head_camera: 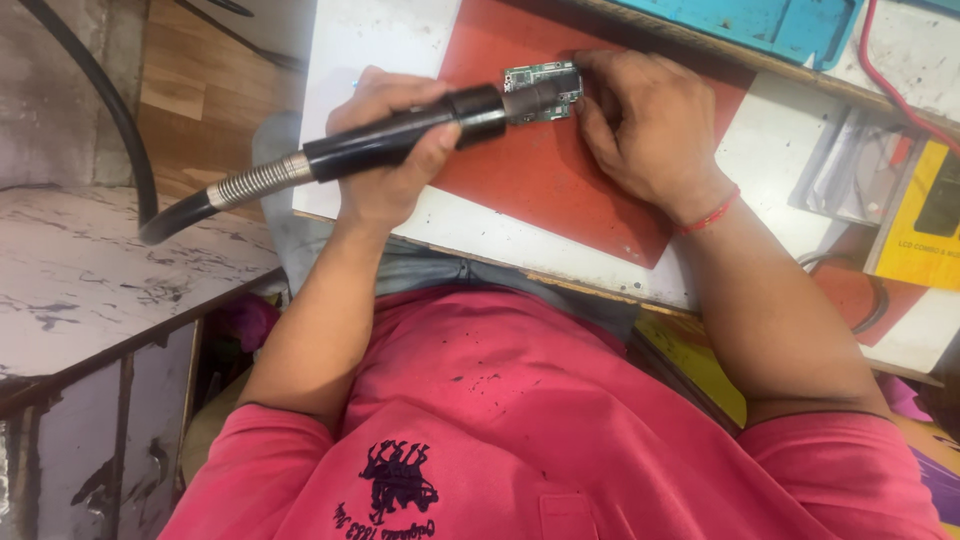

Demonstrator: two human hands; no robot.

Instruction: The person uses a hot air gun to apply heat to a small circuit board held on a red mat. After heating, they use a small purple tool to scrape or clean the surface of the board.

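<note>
My left hand grips the black handle of a hot-air tool, whose nozzle lies over a small green circuit board. The board rests on a red mat on the white worktable. My right hand, with a red thread at the wrist, holds the board by its right edge with the fingertips. A metal spring collar and black hose trail from the tool off to the left.
A blue mat lies at the far edge, with a red cable beside it. A yellow box and clear packets sit at the right. A marbled counter stands at the left.
</note>
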